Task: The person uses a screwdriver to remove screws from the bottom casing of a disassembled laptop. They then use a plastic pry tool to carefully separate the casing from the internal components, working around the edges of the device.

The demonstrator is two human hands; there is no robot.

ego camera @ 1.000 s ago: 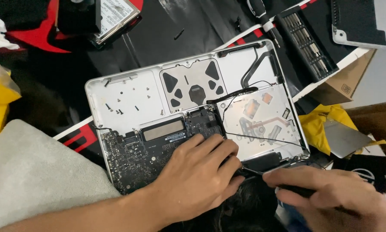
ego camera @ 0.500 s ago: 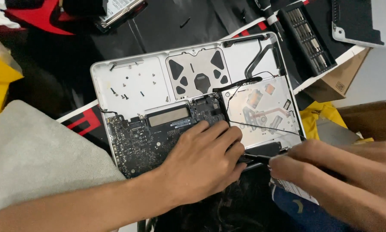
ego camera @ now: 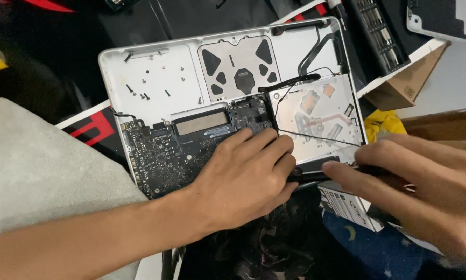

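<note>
Fingers of the left hand [ego camera: 243, 179] lie flat and loosely spread on the logic board [ego camera: 165, 153], tips touching the board's right end beside the optical drive [ego camera: 316, 114]; they press down, gripping nothing. Right hand [ego camera: 425, 192] comes in from the right edge, fingers drawn narrow around a slim dark tool [ego camera: 316, 175], probably a screwdriver or spudger, with its tip at the lower edge of the laptop case [ego camera: 139, 72], just beside the left fingertips.

Opened silver laptop lies bottom-up on a dark, cluttered surface. Battery bay is bare, with loose small screws [ego camera: 147, 85] scattered in it. Trackpad underside [ego camera: 238, 67] sits top centre. A thin black cable [ego camera: 321, 137] runs across the drive.

Grey cloth [ego camera: 41, 166] to the left, yellow cloth [ego camera: 383, 124] and a cardboard box [ego camera: 409, 91] to the right.

Judgement: work is at the board's lower right corner, near the hinge. To do it well, keep the left palm steady so the case cannot shift, hold the tool square to its seat, use light force, and keep clear of the thin cable and the loose screws.
</note>
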